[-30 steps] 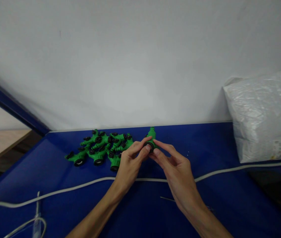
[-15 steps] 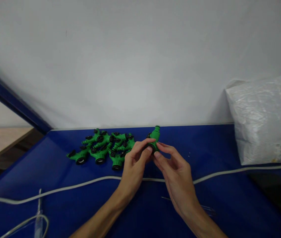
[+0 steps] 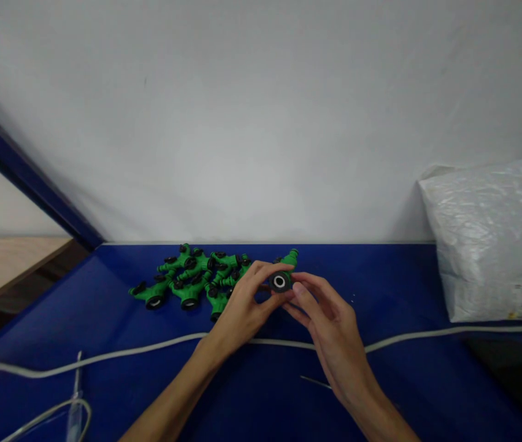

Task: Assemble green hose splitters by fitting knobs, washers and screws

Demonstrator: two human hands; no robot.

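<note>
Between my two hands is a green two-way hose splitter [image 3: 290,258] with a black threaded collar that faces me, a white ring showing inside it. My left hand [image 3: 249,301] grips the collar from the left, fingers over the top and thumb underneath. From the right, my right hand [image 3: 327,310] holds the same splitter with thumb and fingertips. Parts of its green body are hidden behind my fingers. Several more green hose splitters [image 3: 190,293] with black valve levers lie in a cluster on the blue table [image 3: 118,325], left of my hands.
A white cable [image 3: 150,348] runs across the table under my wrists. Clear-handled screwdriver-like tool [image 3: 75,405] lies front left, beside a cable loop. A thin metal shaft [image 3: 314,382] lies near my right wrist. At right are a plastic-wrapped package [image 3: 486,245] and a dark flat object [image 3: 513,374].
The held splitter has been tipped so that its collar opening now faces me. My left thumb has moved from the collar's front to below it. The view has shifted slightly.
</note>
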